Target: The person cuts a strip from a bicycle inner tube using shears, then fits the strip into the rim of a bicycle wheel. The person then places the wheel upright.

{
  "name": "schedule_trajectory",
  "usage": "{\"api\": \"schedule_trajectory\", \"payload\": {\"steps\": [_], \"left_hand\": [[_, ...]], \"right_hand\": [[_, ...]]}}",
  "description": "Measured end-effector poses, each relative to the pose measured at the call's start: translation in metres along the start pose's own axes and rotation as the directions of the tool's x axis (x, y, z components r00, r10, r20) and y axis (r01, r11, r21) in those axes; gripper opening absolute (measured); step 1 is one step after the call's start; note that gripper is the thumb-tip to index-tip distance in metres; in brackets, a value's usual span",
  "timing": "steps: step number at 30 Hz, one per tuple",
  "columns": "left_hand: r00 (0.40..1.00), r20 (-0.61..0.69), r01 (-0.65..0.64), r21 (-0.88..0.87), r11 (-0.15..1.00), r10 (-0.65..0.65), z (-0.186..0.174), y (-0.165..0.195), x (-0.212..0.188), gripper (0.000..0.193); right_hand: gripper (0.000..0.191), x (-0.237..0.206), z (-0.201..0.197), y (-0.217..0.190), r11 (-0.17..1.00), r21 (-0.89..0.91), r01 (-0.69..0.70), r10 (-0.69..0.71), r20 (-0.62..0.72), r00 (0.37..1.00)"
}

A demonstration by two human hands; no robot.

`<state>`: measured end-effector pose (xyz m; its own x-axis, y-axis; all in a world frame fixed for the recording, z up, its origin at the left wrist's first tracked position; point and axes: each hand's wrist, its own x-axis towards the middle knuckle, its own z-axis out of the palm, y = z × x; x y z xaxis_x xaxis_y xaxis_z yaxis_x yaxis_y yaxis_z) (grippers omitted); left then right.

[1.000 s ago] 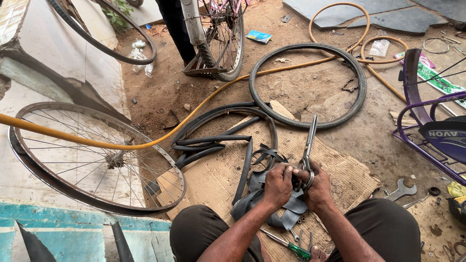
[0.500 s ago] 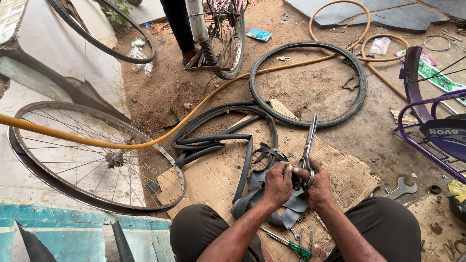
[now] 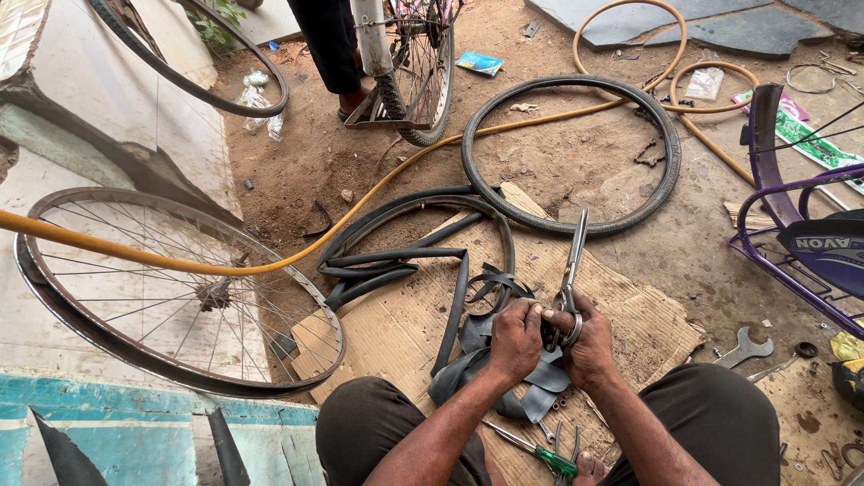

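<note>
My right hand [image 3: 589, 346] grips the handles of long metal scissors [image 3: 572, 261], blades pointing away and up. Beside it, my left hand [image 3: 515, 337] pinches a piece of black rubber inner tube [image 3: 477, 355] at the scissor handles. The two hands touch, above a sheet of cardboard [image 3: 396, 328] between my knees. More black inner tube [image 3: 396, 261] lies looped and folded across the cardboard to the left.
A spoked bicycle wheel [image 3: 171, 288] leans at left, crossed by a yellow hose [image 3: 270, 261]. A black tyre [image 3: 571, 153] lies on the dirt ahead. A purple bicycle frame [image 3: 792, 243] is at right; a spanner [image 3: 742, 346] and a green-handled screwdriver [image 3: 540, 454] lie near me. Another person's leg [image 3: 328, 45] stands by a bicycle.
My hands and the scissors have stayed in place on the rubber. The bicycle wheel at the top has shifted slightly.
</note>
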<state>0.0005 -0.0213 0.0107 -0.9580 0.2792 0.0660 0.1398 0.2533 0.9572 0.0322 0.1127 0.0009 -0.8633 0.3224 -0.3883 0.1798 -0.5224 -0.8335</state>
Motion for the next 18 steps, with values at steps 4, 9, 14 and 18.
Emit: {"api": "schedule_trajectory", "payload": {"steps": [4,9,14,18], "left_hand": [[0.999,0.014,0.03,0.003,1.0,-0.03,-0.0002,0.0008,0.0001,0.029],[0.996,0.041,0.08,0.002,0.997,-0.08,0.0,0.0011,0.0005,0.029],[1.0,0.005,0.007,0.023,1.0,-0.007,0.0008,-0.0012,0.0003,0.028],[1.0,0.005,0.004,0.021,1.0,-0.004,0.0011,-0.0028,0.0001,0.028]], "right_hand": [[0.062,-0.0002,-0.0006,0.0001,1.0,-0.003,0.007,-0.007,0.016,1.0],[0.061,0.0004,-0.0013,0.0007,1.0,-0.016,0.011,-0.011,0.013,1.0],[0.06,0.0016,-0.0035,0.0027,1.0,-0.008,0.013,-0.013,0.023,1.0],[0.065,0.002,-0.0045,0.0035,1.0,-0.008,0.017,-0.017,0.031,0.999]]}}
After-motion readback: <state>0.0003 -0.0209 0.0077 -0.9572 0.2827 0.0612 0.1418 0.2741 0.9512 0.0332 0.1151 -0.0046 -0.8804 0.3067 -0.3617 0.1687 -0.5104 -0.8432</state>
